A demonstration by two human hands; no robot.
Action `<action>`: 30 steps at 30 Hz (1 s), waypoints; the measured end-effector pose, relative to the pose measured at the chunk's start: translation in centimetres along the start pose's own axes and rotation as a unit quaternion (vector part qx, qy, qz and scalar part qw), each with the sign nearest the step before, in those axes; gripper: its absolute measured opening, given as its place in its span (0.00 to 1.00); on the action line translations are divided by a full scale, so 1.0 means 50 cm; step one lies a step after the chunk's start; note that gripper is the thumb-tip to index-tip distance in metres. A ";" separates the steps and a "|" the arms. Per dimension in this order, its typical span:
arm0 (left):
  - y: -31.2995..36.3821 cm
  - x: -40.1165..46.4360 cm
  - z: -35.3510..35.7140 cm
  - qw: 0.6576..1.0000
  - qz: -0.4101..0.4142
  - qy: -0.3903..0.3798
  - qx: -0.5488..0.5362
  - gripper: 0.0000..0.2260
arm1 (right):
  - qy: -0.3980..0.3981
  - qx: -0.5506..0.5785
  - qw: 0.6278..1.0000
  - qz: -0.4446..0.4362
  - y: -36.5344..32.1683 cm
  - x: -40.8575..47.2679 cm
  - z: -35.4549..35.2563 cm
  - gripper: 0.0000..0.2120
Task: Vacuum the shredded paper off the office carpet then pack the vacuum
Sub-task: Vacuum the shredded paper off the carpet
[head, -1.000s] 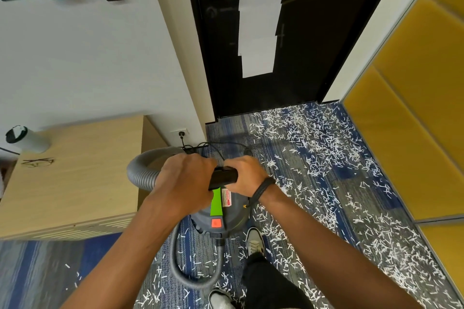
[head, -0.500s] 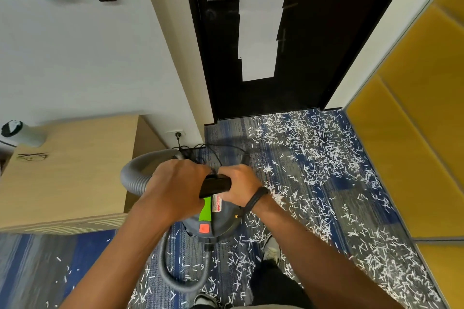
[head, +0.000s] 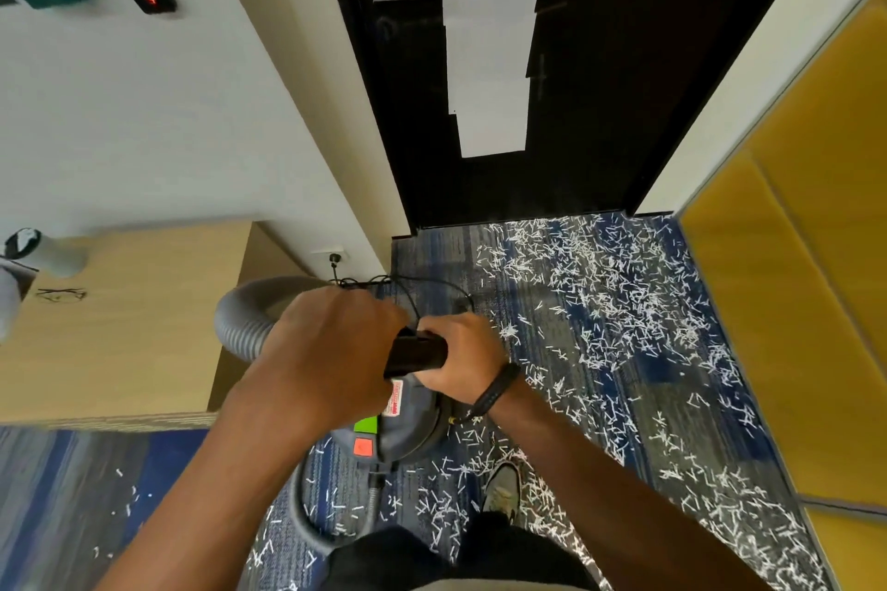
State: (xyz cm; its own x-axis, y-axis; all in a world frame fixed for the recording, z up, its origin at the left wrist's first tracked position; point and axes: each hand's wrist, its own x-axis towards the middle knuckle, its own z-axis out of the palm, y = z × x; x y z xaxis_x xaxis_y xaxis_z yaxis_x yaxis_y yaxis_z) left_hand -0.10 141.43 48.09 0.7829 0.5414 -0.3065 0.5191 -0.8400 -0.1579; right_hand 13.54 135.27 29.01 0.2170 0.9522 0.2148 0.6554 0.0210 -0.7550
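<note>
Gripped the black tube (head: 415, 350) with the right hand (head: 463, 358), fingers wrapped round its far end. Closed the left hand (head: 331, 346) over the spot where the grey hose (head: 240, 326) meets that tube; fingers curled, though hidden from above by the back of the hand. Kept both grips as they were a second ago, hands close together over the vacuum (head: 403, 427). Saw the vacuum on the carpet (head: 72, 494) just near of the hands, a shade nearer and further left in view than before, with a shoe (head: 501, 489) just to its right. Noted the cord (head: 432, 283) running to the socket (head: 333, 257) on the far wall, so probably plugged in already. Found the paper (head: 600, 302) spread as thickly as before across the right and far carpet, up to the door; thinner on the left. Judged nothing sucked up yet: most likely fitting the tube to the hose, with all the vacuuming and the packing left to do.
</note>
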 end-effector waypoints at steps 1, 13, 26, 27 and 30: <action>0.006 0.000 -0.004 1.000 -0.001 0.002 0.005 0.06 | 0.004 0.002 1.000 -0.003 0.002 -0.004 -0.004 0.10; 0.033 0.047 0.011 0.999 -0.022 -0.030 0.012 0.11 | -0.015 -0.022 1.000 -0.010 0.049 0.020 -0.028 0.08; 0.008 0.052 -0.016 0.999 -0.018 -0.026 0.022 0.12 | 0.003 0.000 1.000 -0.010 0.048 0.031 -0.020 0.14; 0.009 0.059 -0.013 0.999 -0.014 -0.027 0.020 0.12 | 0.006 0.002 1.000 -0.015 0.055 0.034 -0.020 0.14; 0.013 0.078 -0.006 1.000 -0.005 -0.028 0.011 0.12 | 0.011 0.016 0.999 -0.027 0.072 0.044 -0.023 0.12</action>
State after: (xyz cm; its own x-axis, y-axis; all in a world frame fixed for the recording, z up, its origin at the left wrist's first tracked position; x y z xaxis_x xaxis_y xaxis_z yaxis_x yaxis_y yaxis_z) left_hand 3.39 143.01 47.06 0.7567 0.5481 -0.3563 0.5188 -0.8351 -0.1828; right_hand 17.23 137.11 27.48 0.1979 0.9425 0.2694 0.6435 0.0824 -0.7610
